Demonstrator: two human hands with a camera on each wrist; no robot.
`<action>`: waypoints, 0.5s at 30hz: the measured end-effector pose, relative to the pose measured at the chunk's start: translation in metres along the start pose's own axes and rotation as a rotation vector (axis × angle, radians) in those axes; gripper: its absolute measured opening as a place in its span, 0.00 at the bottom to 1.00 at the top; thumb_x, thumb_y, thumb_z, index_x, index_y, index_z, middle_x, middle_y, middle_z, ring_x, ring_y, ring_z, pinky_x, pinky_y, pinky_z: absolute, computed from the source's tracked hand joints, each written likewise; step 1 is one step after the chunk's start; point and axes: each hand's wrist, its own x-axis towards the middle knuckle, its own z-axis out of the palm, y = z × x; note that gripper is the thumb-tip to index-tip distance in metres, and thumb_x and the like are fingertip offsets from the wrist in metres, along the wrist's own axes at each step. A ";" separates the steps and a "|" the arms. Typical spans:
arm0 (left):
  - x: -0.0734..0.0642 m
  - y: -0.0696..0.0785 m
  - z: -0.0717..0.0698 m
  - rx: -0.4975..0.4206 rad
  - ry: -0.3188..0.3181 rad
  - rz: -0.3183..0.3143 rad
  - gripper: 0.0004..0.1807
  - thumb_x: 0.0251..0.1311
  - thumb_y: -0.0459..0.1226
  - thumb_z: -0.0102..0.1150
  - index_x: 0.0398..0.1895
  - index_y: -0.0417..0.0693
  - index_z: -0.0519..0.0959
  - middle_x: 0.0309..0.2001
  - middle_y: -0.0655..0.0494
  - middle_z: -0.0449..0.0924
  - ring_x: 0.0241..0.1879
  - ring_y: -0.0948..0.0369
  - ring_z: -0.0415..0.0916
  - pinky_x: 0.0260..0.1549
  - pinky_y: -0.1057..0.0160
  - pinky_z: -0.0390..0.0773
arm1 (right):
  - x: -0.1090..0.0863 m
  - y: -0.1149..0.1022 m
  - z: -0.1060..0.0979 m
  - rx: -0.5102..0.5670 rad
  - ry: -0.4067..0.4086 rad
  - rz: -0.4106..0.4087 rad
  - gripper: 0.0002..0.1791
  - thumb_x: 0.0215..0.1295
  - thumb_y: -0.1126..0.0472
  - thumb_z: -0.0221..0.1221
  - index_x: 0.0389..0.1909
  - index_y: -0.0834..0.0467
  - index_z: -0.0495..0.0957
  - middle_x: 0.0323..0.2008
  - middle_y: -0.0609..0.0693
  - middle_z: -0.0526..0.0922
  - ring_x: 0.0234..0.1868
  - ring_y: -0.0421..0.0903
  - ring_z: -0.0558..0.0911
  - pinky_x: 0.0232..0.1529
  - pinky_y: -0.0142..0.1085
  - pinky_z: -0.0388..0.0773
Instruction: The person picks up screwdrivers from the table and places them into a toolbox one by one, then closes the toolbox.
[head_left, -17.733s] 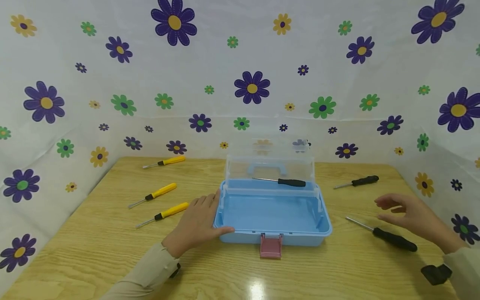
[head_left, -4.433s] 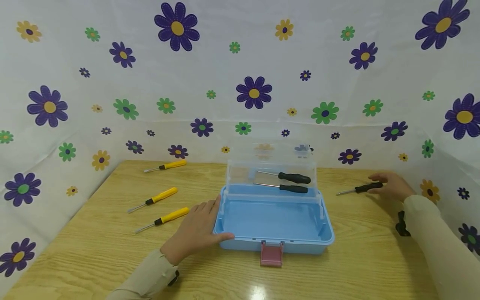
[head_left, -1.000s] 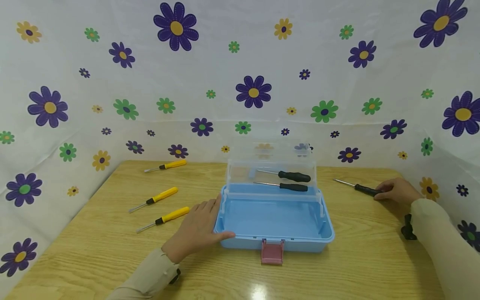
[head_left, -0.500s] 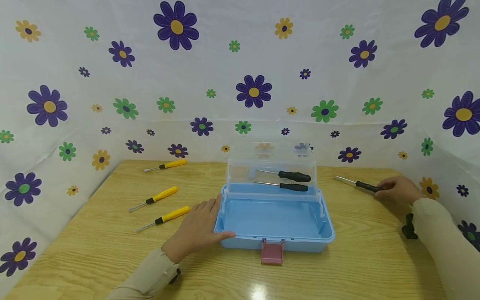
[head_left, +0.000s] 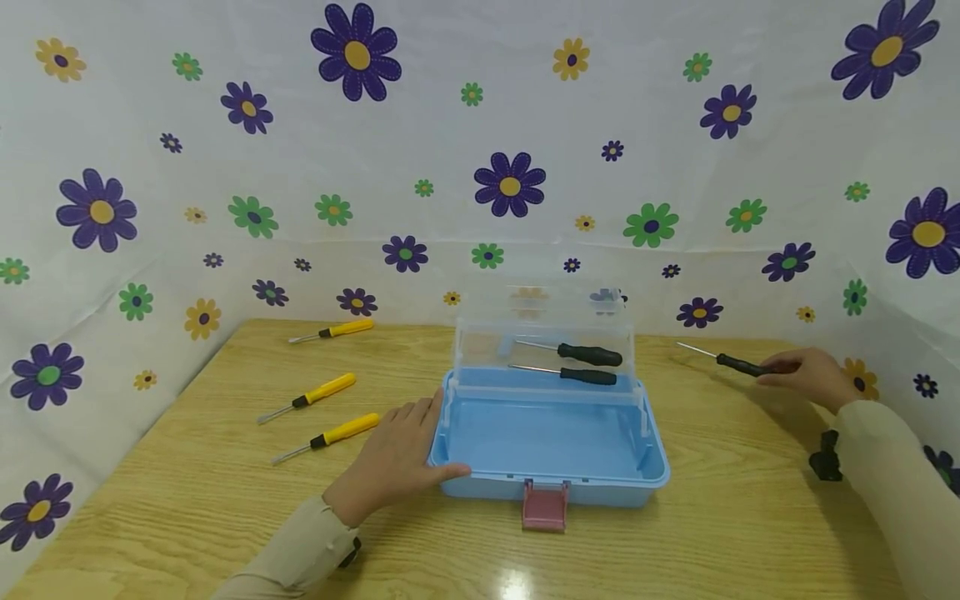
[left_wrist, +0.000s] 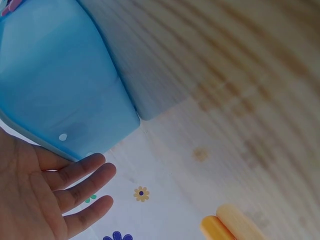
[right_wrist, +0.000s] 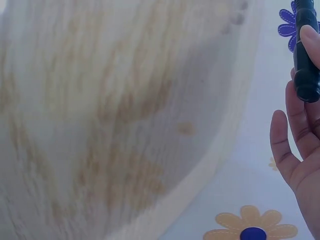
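A light-blue toolbox point(head_left: 555, 492) stands with its clear lid point(head_left: 543, 304) raised and its pink latch point(head_left: 545, 508) hanging down at the front. Against its left side rests my left hand point(head_left: 397, 450), fingers straight and thumb along the front rim. My right hand point(head_left: 810, 377) pinches a black-handled screwdriver point(head_left: 738, 365) by the end of the handle, shaft pointing left, over the table's back right. In the right wrist view the thumb lies on that black handle point(right_wrist: 306, 60). Two other black screwdrivers point(head_left: 590, 355) lie side by side in the clear upper part of the box.
Several yellow-handled screwdrivers lie on the left of the wooden table point(head_left: 187, 517): a back one point(head_left: 348, 327), a middle one point(head_left: 330, 387) and a front one point(head_left: 351, 428). A flower-patterned white cloth point(head_left: 420, 133) hangs behind and at both sides.
Since the oldest frame, the front right black screwdriver has come into the box's clear part. My right hand has taken the last one at right, turned it and raised it. My left hand has stayed.
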 end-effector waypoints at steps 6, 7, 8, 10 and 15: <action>0.000 0.000 0.001 -0.001 -0.007 -0.003 0.60 0.48 0.73 0.47 0.72 0.37 0.51 0.64 0.40 0.67 0.61 0.45 0.68 0.60 0.45 0.68 | -0.001 -0.003 -0.005 0.023 -0.004 0.010 0.28 0.60 0.50 0.62 0.49 0.70 0.77 0.43 0.67 0.82 0.41 0.57 0.81 0.42 0.52 0.77; 0.000 0.000 0.001 0.000 -0.006 -0.002 0.60 0.48 0.73 0.47 0.72 0.37 0.51 0.64 0.40 0.67 0.61 0.45 0.68 0.60 0.45 0.68 | -0.001 -0.003 -0.007 0.026 -0.004 0.010 0.28 0.60 0.50 0.62 0.49 0.71 0.77 0.43 0.68 0.82 0.42 0.58 0.81 0.42 0.52 0.77; 0.000 0.000 0.001 0.001 -0.004 -0.001 0.60 0.48 0.73 0.47 0.72 0.37 0.51 0.64 0.40 0.67 0.61 0.45 0.68 0.60 0.45 0.68 | -0.001 -0.004 -0.007 0.026 -0.004 0.015 0.28 0.60 0.50 0.62 0.49 0.71 0.77 0.44 0.67 0.82 0.42 0.59 0.80 0.43 0.52 0.77; 0.000 0.000 0.002 0.004 0.001 0.002 0.60 0.48 0.73 0.47 0.72 0.36 0.51 0.63 0.40 0.68 0.61 0.46 0.68 0.59 0.45 0.68 | 0.000 -0.005 -0.009 0.029 -0.003 0.023 0.28 0.60 0.50 0.62 0.49 0.71 0.77 0.44 0.68 0.82 0.43 0.59 0.80 0.43 0.53 0.76; 0.000 -0.001 0.002 0.005 0.004 0.005 0.60 0.48 0.72 0.48 0.72 0.36 0.51 0.63 0.40 0.68 0.61 0.46 0.68 0.59 0.45 0.68 | -0.001 -0.012 -0.014 0.024 0.014 0.025 0.29 0.60 0.49 0.62 0.49 0.71 0.76 0.44 0.68 0.81 0.43 0.59 0.79 0.43 0.51 0.76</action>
